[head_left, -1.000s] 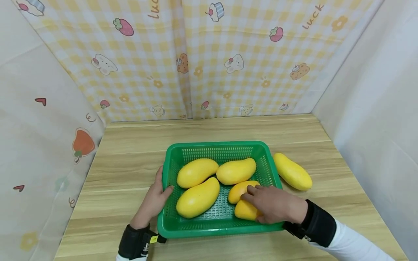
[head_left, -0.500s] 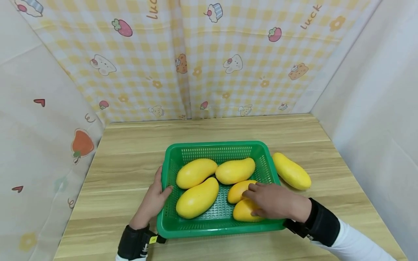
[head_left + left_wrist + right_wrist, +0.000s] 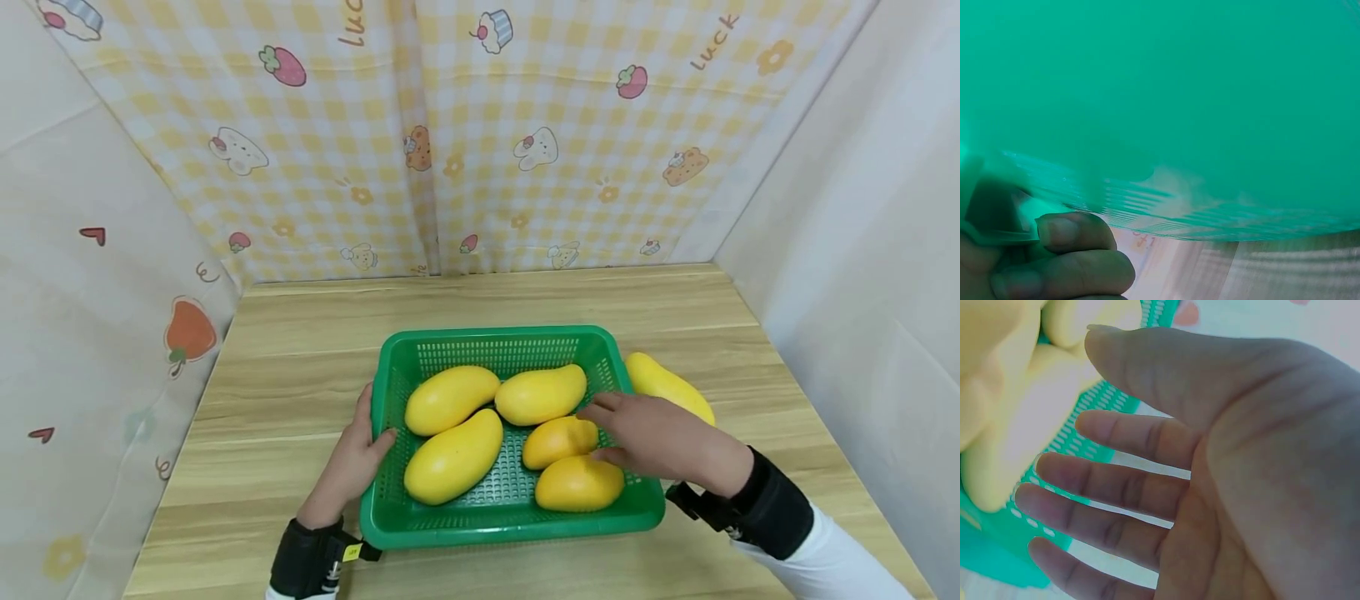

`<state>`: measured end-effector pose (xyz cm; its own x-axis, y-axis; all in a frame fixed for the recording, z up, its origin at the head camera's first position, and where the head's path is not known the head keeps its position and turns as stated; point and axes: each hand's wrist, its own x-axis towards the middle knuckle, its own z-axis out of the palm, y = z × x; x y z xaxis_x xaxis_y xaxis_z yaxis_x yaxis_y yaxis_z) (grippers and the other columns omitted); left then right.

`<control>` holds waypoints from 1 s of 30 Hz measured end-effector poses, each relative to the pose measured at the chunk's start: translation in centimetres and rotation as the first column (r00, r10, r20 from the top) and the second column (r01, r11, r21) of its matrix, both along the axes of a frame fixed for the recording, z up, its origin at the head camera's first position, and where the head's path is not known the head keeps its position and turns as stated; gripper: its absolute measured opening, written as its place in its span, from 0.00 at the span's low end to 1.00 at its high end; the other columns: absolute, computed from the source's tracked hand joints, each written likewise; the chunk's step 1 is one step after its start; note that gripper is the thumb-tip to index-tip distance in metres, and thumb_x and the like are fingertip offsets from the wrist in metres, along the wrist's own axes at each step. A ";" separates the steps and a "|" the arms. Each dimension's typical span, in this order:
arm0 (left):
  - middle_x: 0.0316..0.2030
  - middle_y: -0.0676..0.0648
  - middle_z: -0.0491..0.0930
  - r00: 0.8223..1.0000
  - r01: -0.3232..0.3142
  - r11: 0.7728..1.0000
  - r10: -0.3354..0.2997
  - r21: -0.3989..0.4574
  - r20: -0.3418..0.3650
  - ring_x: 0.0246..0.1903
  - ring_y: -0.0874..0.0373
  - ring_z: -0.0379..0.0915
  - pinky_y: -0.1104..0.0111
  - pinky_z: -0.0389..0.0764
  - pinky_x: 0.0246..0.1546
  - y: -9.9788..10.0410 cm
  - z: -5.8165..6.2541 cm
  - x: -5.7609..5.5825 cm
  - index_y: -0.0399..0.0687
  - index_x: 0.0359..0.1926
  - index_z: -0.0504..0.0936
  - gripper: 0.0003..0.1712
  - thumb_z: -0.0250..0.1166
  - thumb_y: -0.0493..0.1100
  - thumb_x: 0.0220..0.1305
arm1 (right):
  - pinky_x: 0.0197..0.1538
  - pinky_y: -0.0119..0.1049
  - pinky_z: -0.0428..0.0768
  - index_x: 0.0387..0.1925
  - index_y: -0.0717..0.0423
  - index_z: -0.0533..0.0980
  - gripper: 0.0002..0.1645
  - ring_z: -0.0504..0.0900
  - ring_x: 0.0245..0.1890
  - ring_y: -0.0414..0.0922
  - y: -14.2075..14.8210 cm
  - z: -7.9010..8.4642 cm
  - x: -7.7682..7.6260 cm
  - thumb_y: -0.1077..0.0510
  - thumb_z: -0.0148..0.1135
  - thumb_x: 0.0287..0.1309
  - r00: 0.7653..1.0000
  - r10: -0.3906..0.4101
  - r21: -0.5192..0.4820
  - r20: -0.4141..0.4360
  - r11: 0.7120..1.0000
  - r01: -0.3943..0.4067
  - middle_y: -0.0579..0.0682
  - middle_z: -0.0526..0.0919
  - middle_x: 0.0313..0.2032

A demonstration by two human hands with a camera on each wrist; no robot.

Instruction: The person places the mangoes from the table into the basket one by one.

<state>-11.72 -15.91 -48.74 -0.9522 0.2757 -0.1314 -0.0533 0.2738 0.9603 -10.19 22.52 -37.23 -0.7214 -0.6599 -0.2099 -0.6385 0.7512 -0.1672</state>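
A green plastic basket stands on the table. My left hand grips its left side, thumb over the rim; in the left wrist view, curled fingers show below the green plastic. Inside the basket lie yellow mangoes: one back left, one back right and one front left. Two smaller orange-yellow mangoes, one behind the other, sit at the front right. My right hand is over the right rim beside them, holding nothing, its fingers spread in the right wrist view.
Outside the basket's right side, another yellow mango lies on the wooden table, partly hidden by my right hand. A yellow checked cloth hangs behind the table, with white cloth at both sides.
My right hand has let go of the small front-right mango and moved up and right towards the basket's rim. My left hand keeps its hold.
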 end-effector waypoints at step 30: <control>0.55 0.29 0.70 1.000 -0.012 1.000 0.012 0.001 -0.007 0.34 0.45 0.80 0.63 0.83 0.27 0.2 0.5 0.3 0.50 0.74 0.38 0.40 0.48 0.29 0.69 | 0.38 0.46 0.81 0.54 0.65 0.74 0.25 0.80 0.38 0.52 7.2 0.7 -2.2 0.57 0.67 0.57 0.950 -0.307 -0.073 -0.055 0.950 0.303 0.60 0.77 0.46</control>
